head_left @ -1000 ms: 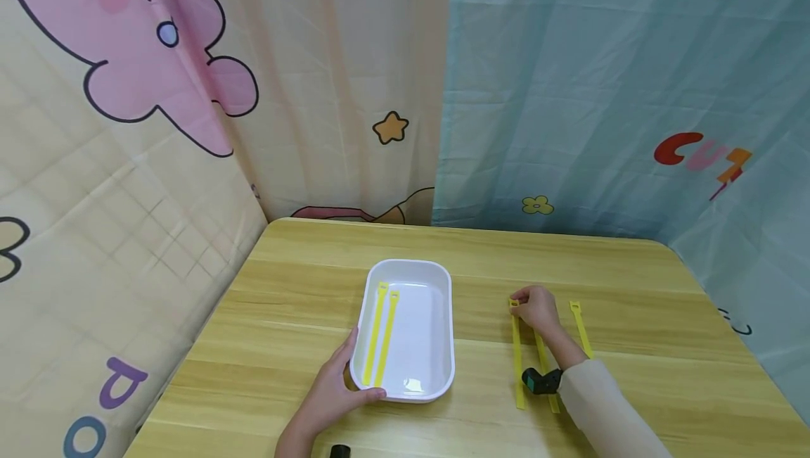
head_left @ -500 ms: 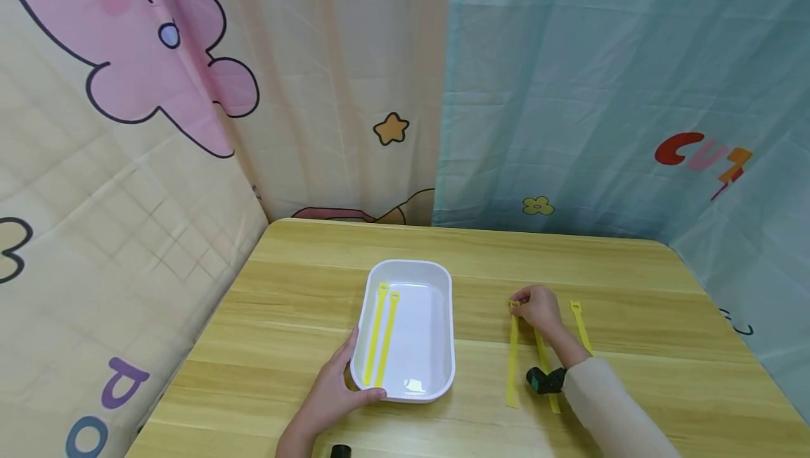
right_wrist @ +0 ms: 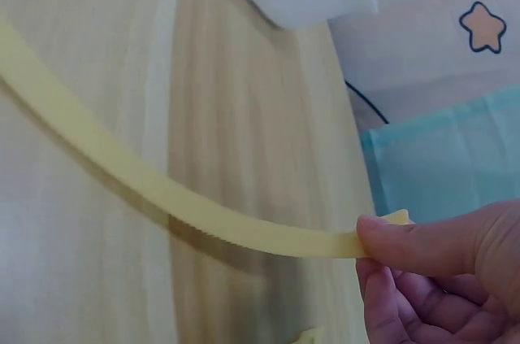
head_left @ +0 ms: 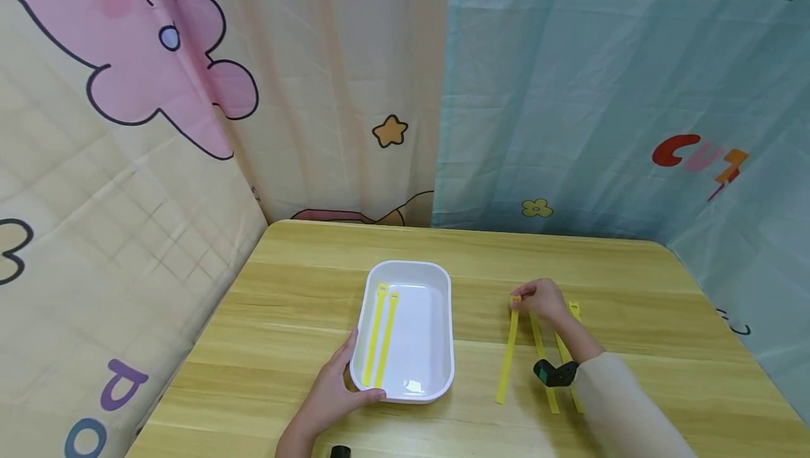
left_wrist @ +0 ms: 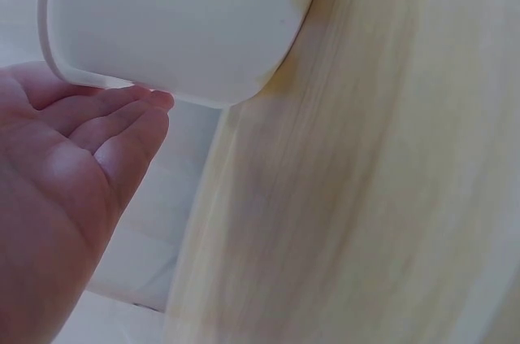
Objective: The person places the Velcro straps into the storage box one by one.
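Observation:
Thumb and fingers of my left hand (head_left: 332,384) grip the near left corner of a white tray (head_left: 452,345); in the left wrist view, its fingertips lie against the tray wall (left_wrist: 179,19). Inside lie two yellow cable ties, one longer-looking tie (head_left: 375,338) beside another tie (head_left: 388,338). To the right, my right hand (head_left: 547,301) pinches a third yellow cable tie (head_left: 508,359) by its slotted head between thumb and index finger. Its strap (right_wrist: 211,218) bends in a curve over the wood. Two more ties, one nearer (head_left: 538,338) and one farther right (head_left: 562,350), are partly hidden by the right arm.
A light wooden table (head_left: 304,261) carries everything. Printed curtains, one cream (head_left: 342,92) and one blue (head_left: 506,92), hang around its back and sides. A black wrist camera (head_left: 555,373) sits on the right wrist, above the loose ties.
My right hand has risen slightly, and the pinched tie's tail has swung left, toward the tray. More of the ties under the arm shows now. The left hand and tray stay put.

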The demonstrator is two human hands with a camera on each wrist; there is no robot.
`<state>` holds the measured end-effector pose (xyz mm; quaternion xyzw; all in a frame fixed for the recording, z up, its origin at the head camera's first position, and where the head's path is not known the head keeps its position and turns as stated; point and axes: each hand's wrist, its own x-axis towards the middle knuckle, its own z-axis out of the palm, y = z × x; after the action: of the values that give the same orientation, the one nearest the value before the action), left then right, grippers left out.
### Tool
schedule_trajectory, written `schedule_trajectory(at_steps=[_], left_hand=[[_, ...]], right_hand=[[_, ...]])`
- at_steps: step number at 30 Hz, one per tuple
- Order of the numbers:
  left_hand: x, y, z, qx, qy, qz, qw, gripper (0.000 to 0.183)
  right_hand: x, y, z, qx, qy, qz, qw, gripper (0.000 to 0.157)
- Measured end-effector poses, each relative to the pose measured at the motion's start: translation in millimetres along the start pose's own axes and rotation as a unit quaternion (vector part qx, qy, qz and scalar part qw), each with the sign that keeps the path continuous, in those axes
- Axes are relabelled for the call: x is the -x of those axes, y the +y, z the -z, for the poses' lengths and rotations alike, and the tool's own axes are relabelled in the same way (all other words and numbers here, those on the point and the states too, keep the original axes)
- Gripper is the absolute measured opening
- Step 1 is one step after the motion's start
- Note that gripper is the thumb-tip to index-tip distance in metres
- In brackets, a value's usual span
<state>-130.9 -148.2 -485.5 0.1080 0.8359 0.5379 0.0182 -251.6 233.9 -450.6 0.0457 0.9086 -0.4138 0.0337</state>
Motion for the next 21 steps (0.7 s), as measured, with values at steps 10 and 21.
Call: schedule_trajectory(at_steps=[10,21], left_hand=[[1.1,1.2,0.0,-0.001,0.001,0.002,1.0,0.113],[0.1,1.1,-0.2,0.003,0.0,0.0,1.0,0.112]], right_hand=[[5.7,-14.8,15.8,-0.053,-0.02,0.006,0.998,0.021],[10.4,-29.2,32.7,-0.065,-0.027,0.019,0.997,0.032]])
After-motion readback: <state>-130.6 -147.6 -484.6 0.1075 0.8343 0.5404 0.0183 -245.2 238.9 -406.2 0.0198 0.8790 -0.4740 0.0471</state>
